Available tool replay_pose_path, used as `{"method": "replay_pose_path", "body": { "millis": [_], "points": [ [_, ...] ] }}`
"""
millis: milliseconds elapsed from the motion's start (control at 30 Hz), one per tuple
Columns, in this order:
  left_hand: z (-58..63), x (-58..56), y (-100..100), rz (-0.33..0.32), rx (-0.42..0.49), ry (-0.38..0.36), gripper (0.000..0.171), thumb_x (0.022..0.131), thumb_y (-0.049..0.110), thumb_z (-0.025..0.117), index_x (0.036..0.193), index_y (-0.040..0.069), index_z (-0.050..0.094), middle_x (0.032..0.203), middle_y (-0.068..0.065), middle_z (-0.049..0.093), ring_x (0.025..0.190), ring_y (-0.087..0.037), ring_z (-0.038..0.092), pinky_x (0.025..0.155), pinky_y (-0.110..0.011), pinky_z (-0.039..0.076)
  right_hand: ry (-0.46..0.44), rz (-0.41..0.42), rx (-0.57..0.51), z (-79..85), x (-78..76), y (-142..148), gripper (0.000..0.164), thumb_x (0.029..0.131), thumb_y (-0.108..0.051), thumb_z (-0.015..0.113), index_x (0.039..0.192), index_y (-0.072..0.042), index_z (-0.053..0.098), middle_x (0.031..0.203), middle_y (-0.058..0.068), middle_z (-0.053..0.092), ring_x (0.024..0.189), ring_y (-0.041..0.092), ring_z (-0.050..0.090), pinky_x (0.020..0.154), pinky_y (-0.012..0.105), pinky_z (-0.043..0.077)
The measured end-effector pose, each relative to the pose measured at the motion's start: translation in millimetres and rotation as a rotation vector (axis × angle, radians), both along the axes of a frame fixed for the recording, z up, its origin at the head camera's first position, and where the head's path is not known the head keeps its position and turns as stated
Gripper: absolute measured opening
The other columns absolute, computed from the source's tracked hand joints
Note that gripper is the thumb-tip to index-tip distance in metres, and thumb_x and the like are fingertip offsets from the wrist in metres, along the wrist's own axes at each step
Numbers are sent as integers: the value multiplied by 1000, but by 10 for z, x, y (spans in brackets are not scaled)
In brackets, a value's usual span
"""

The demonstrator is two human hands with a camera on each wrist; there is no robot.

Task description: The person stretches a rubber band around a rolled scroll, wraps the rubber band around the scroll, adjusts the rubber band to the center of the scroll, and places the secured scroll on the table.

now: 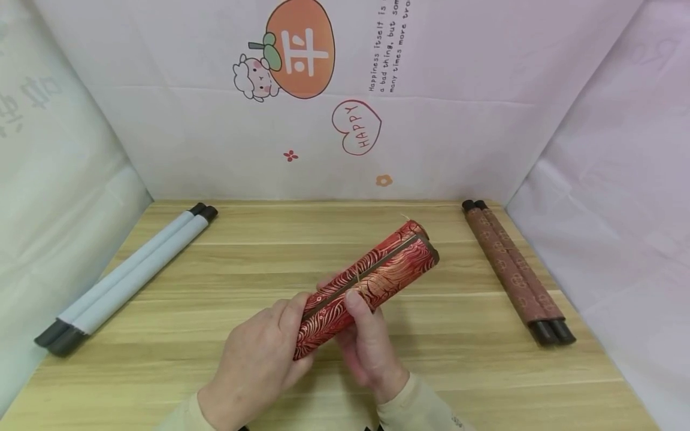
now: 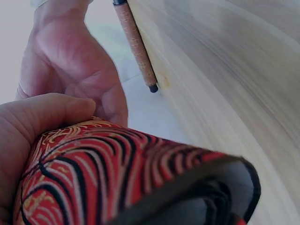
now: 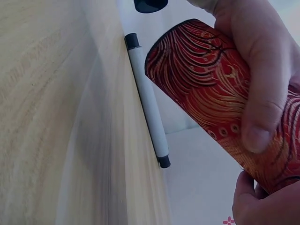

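In the head view both hands hold a red brocade scroll (image 1: 399, 269) with gold and black swirls, tilted up to the right above the table. It consists of two rolls side by side, a dark strip between them and a thin cord across the middle. My left hand (image 1: 261, 344) grips its lower left end. Supporting it from underneath is my right hand (image 1: 369, 344), its thumb laid on the patterned cloth; the other right fingers are mostly hidden. The left wrist view shows the rolled end of the scroll (image 2: 122, 173) with layers inside.
On the left of the wooden table (image 1: 259, 251) lies a pale blue double scroll (image 1: 135, 269) with black ends. A brown patterned double scroll (image 1: 509, 263), also black-ended, lies on the right. A printed white cloth (image 1: 215, 143) hangs behind, and white cloth flanks both sides.
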State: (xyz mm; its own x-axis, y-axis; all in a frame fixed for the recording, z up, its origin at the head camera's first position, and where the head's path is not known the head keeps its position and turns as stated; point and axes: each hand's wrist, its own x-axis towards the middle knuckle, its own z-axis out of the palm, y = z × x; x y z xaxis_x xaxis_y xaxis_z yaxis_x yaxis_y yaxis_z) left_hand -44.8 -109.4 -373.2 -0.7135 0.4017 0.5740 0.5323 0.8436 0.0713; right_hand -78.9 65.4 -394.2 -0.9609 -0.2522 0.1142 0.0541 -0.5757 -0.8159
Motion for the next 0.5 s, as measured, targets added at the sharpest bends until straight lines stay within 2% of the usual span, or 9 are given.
{"method": "replay_pose_path", "body": {
  "millis": [133,200,300,400,500],
  "points": [
    [9,-28,18,-33,71,-20,85,66,31,90,139,4,56,95,-1,68,73,-11,64,59,-30,56,-15,45,19,-30,40,-10,46,101,-38,64,138,-16,48,126,-1,69,112,13,68,99,30,55],
    [22,-36,23,-42,116,-70,86,65,30,90,140,5,57,98,0,71,76,-10,66,61,-29,56,-8,56,21,-41,59,5,51,99,-43,68,139,-16,49,128,-1,70,114,13,68,100,30,53],
    [49,-31,19,-27,172,-213,83,66,33,91,139,10,58,103,3,72,81,-6,66,64,-27,55,27,18,12,-31,49,53,58,95,-52,72,135,-16,50,125,-3,70,113,12,67,101,32,51],
    [70,-19,11,0,220,-368,80,68,39,91,138,16,59,103,8,72,83,-3,64,67,-27,54,74,-77,-23,33,-32,114,66,91,-58,73,135,-15,48,121,-4,67,110,12,64,101,33,51],
    [87,-6,6,6,258,-474,77,71,42,90,137,20,59,99,11,70,81,-1,61,67,-26,52,119,-152,-65,135,-144,161,68,95,-56,70,141,-14,43,126,-1,63,112,14,64,98,33,54]
  ]
}}
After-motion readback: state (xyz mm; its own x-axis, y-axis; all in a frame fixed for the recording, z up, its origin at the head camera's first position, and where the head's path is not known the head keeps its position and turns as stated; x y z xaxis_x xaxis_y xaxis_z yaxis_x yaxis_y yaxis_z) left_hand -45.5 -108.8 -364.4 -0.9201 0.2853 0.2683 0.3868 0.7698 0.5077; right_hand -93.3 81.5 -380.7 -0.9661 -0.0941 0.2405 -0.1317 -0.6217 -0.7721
